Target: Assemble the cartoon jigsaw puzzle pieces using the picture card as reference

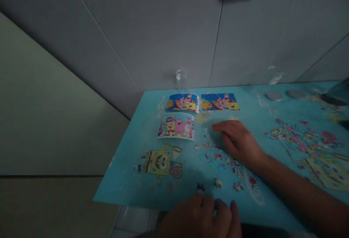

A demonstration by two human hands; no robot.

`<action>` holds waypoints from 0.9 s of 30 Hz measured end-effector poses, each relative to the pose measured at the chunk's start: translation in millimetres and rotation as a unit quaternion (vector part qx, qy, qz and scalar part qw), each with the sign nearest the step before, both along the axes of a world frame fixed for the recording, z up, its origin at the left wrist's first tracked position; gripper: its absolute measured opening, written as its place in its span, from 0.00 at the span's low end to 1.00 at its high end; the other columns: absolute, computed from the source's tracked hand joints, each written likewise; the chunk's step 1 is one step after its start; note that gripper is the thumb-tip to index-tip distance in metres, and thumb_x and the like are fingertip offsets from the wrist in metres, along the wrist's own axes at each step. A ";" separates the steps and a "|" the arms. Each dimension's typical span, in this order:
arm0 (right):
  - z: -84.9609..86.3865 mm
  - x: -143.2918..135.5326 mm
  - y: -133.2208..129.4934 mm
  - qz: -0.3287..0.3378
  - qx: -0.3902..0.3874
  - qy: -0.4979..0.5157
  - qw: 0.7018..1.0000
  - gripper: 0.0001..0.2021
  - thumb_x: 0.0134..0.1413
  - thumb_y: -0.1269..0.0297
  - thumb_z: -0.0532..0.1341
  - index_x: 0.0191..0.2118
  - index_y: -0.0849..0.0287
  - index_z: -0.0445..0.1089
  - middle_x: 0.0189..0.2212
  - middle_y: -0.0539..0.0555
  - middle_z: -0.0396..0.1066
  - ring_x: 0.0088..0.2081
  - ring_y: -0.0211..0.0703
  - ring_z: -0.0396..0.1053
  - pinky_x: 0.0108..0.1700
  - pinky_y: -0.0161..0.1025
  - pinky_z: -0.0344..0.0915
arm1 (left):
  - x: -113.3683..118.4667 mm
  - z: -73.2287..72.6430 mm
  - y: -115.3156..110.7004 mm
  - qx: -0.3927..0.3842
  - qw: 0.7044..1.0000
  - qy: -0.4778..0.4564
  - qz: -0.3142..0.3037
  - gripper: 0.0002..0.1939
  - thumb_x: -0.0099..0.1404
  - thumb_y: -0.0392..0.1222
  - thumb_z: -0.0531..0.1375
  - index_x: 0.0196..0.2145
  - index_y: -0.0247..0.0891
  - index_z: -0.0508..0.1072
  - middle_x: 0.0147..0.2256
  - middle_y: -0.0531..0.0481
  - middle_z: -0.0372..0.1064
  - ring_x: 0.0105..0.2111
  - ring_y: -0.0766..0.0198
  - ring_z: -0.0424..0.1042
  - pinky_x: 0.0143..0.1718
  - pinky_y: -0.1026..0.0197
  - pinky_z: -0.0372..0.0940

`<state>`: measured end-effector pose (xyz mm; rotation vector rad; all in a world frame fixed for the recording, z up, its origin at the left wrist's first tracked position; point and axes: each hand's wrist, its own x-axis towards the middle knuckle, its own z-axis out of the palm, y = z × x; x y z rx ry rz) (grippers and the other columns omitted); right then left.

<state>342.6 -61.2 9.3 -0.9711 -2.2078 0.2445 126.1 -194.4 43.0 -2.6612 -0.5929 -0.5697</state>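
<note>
My right hand (240, 139) reaches in from the right, low over the blue tabletop, its index finger stretched out and thumb apart. Loose jigsaw pieces (217, 156) lie beside and below it, and a small red piece shows near the thumb tip. At the table's near edge, my left hand (208, 218) is closed with its fingers curled; whatever they may hold is hidden. Just beyond its knuckles is a dark blue jigsaw piece (201, 187); I cannot tell whether they touch. A curved picture card (176, 126) with cartoon characters stands left of my right hand.
Behind are another curved card (183, 103) and a flat picture sheet (220, 102). A clear cup (180, 78) stands by the wall. On the right lie a heap of pieces (302, 138) and two grey round lids (273, 95). The table's left edge borders a drop.
</note>
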 end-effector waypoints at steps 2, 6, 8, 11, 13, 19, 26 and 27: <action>6.6 5.9 -0.5 -0.030 -0.001 0.007 1.000 0.14 0.65 0.73 0.55 0.50 0.56 0.74 0.46 0.56 0.77 0.48 0.50 0.74 0.55 0.54 0.68 | 6.3 -0.3 -10.2 -0.012 1.000 0.003 0.012 0.11 0.65 0.35 0.61 0.45 0.32 0.76 0.24 0.55 0.66 0.17 0.67 0.65 0.13 0.63 0.53; 19.1 31.4 -24.8 -0.069 -0.010 0.004 0.998 0.13 0.65 0.73 0.55 0.49 0.56 0.73 0.46 0.56 0.78 0.48 0.49 0.74 0.54 0.51 0.69 | 14.8 -6.2 -33.7 0.000 0.999 0.010 0.036 0.09 0.61 0.32 0.62 0.41 0.33 0.75 0.21 0.57 0.63 0.15 0.68 0.62 0.12 0.64 0.51; 19.4 52.4 -49.7 -0.064 -0.016 -0.019 0.998 0.13 0.65 0.72 0.56 0.50 0.55 0.73 0.46 0.55 0.77 0.48 0.49 0.74 0.53 0.50 0.69 | 11.5 -10.3 -46.0 -0.007 0.999 0.020 0.036 0.11 0.61 0.30 0.62 0.42 0.34 0.74 0.22 0.58 0.63 0.16 0.68 0.63 0.14 0.64 0.53; 10.2 89.2 -93.0 -0.067 -0.030 -0.050 0.996 0.13 0.65 0.71 0.56 0.51 0.53 0.72 0.47 0.54 0.77 0.49 0.48 0.74 0.53 0.48 0.69 | -4.9 -15.1 -60.6 -0.039 0.997 0.003 0.073 0.12 0.67 0.30 0.55 0.46 0.34 0.75 0.25 0.54 0.68 0.22 0.64 0.69 0.20 0.62 0.61; 0.3 111.4 -117.9 -0.092 -0.048 -0.047 0.993 0.13 0.65 0.71 0.56 0.51 0.52 0.71 0.47 0.53 0.77 0.49 0.48 0.74 0.52 0.46 0.70 | -20.4 -18.4 -64.9 -0.069 0.991 0.004 0.116 0.17 0.73 0.32 0.48 0.51 0.34 0.74 0.34 0.48 0.74 0.32 0.60 0.74 0.31 0.59 0.67; -25.5 136.7 -144.8 -0.142 -0.066 -0.020 0.987 0.12 0.66 0.70 0.56 0.51 0.51 0.72 0.45 0.54 0.76 0.48 0.48 0.75 0.51 0.47 0.71 | -57.5 -33.1 -51.3 -0.072 0.974 -0.059 0.205 0.15 0.72 0.32 0.56 0.54 0.33 0.74 0.47 0.43 0.74 0.47 0.53 0.72 0.51 0.48 0.66; -33.3 127.2 -143.1 -0.181 -0.024 -0.045 0.982 0.12 0.64 0.70 0.58 0.50 0.54 0.72 0.46 0.56 0.75 0.48 0.51 0.73 0.54 0.51 0.68 | -68.4 -52.5 -29.0 -0.099 0.945 -0.128 0.284 0.18 0.71 0.35 0.60 0.58 0.36 0.71 0.50 0.42 0.72 0.49 0.52 0.71 0.54 0.46 0.67; -33.4 127.3 -143.8 -0.177 -0.021 -0.053 0.983 0.12 0.64 0.70 0.58 0.51 0.55 0.72 0.46 0.56 0.75 0.49 0.51 0.73 0.55 0.51 0.67 | -67.6 -56.4 -27.9 -0.101 0.946 -0.133 0.278 0.19 0.70 0.35 0.60 0.58 0.36 0.71 0.51 0.41 0.72 0.51 0.52 0.71 0.54 0.45 0.66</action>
